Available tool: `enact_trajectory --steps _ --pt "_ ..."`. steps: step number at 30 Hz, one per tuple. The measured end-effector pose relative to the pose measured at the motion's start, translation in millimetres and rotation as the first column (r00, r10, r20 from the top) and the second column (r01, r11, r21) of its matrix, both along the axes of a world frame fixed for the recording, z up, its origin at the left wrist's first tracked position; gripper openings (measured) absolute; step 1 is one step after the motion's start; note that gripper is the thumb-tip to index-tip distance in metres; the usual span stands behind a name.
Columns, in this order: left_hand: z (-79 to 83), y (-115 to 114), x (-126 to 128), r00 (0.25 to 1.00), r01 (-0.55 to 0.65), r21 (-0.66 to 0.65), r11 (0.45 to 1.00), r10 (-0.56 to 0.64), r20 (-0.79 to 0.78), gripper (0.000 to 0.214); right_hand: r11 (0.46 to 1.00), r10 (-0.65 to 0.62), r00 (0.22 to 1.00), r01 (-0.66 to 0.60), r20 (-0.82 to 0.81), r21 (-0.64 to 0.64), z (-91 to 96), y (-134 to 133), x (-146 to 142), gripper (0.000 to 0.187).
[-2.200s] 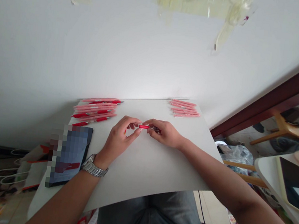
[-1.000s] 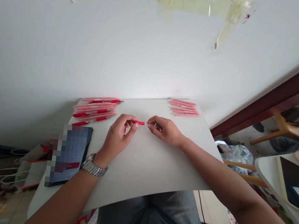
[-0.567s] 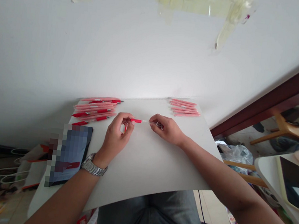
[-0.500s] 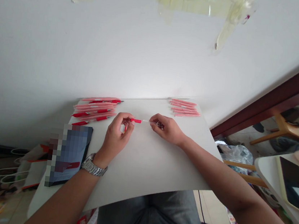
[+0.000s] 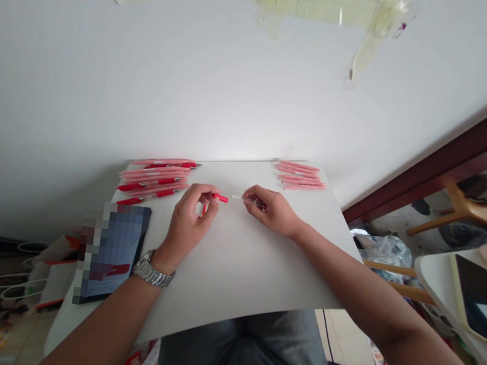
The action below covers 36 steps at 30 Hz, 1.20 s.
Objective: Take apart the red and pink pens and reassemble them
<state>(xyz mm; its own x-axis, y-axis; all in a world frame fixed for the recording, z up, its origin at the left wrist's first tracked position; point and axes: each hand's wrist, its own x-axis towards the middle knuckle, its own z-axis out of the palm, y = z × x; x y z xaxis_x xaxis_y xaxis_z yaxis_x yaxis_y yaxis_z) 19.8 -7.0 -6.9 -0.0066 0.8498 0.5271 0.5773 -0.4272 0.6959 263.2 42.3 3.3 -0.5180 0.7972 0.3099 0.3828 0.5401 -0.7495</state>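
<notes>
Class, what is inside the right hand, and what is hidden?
The right hand holds a thin, clear piece, its tip pointing toward the red piece in the left hand. Curled fingers cover much of the rest.

Left hand (image 5: 190,216) is pinched up, thumb against fingers (image 5: 205,188), and the right hand (image 5: 272,211) is kinda curled in a pinch too, facing it but apart. Left forearm (image 5: 114,312) angles up, right forearm (image 5: 343,274) slants inward.
</notes>
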Motion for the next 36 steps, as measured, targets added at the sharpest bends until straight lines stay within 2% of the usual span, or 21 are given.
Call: enact_trajectory --steps 6,20,36 --pt "3.9 2 1 0.998 -0.007 0.051 0.999 0.01 -0.069 0.013 1.0 0.01 1.0 -0.01 -0.005 -0.007 -0.8 0 0 0.015" --pt "2.8 4 -1 0.978 -0.006 -0.023 1.0 0.001 -0.21 0.019 1.0 0.011 1.0 -0.011 0.003 -0.006 -1.8 0 0 0.017" --pt "-6.5 7 -4 0.98 -0.022 -0.085 0.996 0.005 -0.198 0.023 1.0 0.011 1.0 -0.011 0.006 -0.009 -1.7 0 0 0.017"
